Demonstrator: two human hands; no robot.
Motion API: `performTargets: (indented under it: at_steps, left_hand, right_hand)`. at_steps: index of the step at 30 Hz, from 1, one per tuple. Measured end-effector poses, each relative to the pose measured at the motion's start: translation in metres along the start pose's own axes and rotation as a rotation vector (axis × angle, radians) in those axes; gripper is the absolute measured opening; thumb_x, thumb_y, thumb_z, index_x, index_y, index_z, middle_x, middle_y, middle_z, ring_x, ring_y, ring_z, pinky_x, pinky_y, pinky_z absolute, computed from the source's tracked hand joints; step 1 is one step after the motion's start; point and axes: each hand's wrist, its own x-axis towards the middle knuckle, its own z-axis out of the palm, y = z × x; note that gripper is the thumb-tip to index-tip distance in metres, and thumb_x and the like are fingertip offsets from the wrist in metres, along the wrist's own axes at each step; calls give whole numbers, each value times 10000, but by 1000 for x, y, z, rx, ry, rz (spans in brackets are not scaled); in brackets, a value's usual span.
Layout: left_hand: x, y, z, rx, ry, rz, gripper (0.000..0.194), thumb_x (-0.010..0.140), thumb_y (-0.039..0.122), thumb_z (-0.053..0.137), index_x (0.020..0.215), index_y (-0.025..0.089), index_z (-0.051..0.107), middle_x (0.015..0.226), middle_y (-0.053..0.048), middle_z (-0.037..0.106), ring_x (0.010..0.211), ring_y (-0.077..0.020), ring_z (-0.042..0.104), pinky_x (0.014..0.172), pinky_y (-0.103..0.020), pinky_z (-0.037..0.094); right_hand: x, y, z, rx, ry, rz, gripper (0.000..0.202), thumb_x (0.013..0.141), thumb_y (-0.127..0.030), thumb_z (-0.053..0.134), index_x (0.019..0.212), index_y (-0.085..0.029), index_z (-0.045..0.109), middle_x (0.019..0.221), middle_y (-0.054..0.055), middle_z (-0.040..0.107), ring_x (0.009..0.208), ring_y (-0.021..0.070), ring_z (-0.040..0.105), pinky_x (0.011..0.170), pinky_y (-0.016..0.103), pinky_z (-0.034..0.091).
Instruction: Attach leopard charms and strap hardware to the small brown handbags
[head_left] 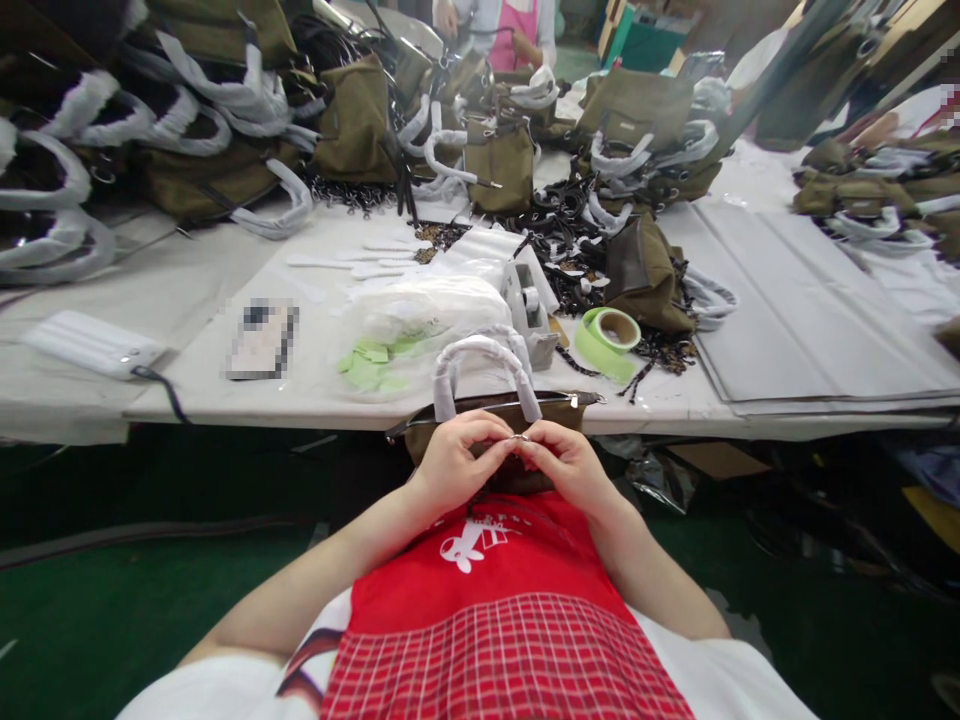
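Note:
An olive bag [424,440] with a zipped top and wrapped grey handles [484,350] rests against the table's front edge, close to my body. In front of it, my left hand [466,455] and my right hand [564,460] meet at the fingertips. Both pinch a small shiny metal ring [519,438] between thumb and fingers. What hangs below the ring is hidden by my hands and hard to make out.
Green tape [607,340], a grey tape dispenser [529,310], a plastic bag with green pieces [375,362], a phone [262,340] and a white power strip [94,343] lie on the table [187,395]. Olive bags [356,125] pile up behind. Another person [510,30] stands across.

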Motion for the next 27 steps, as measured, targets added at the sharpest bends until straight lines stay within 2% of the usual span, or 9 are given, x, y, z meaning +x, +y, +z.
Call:
performTargets:
  at_steps: [4,9,14,21,27]
  left_hand:
    - [1,2,0,-17,-1,23,133,870,237,625,799,175,720,865,-65,663,822,-166,630,776,-290,501]
    - [1,1,1,-39,-30,-8,147,879,237,612,785,171,704,841,-57,655,797,-159,622,769,-288,499]
    - [1,1,2,-39,6,-43,155,865,261,627,754,173,690,816,-51,649,778,-161,616,766,-293,502]
    - [3,-3,4,-45,23,-74,160,864,241,620,745,175,706,811,-49,655,769,-157,621,760,-284,503]
    - [3,-3,6,-54,-21,-78,145,852,247,639,756,178,723,811,-53,676,770,-161,632,767,-291,512]
  right_hand:
    - [0,2,0,177,3,140,350,807,-518,711,767,-173,672,583,-23,589,487,93,502,494,226,431]
    - [-1,4,0,358,-146,268,413,842,-586,645,802,-175,635,549,-24,606,424,95,535,428,201,427]
    - [3,8,2,400,-35,255,370,831,-549,683,841,-189,599,590,-22,641,463,101,580,442,188,449]
    - [0,3,1,537,-251,362,419,817,-586,679,807,-173,605,663,19,670,536,128,629,501,221,485]
    - [1,2,4,619,-176,342,379,808,-479,680,624,-185,529,580,1,570,484,110,481,465,233,359]
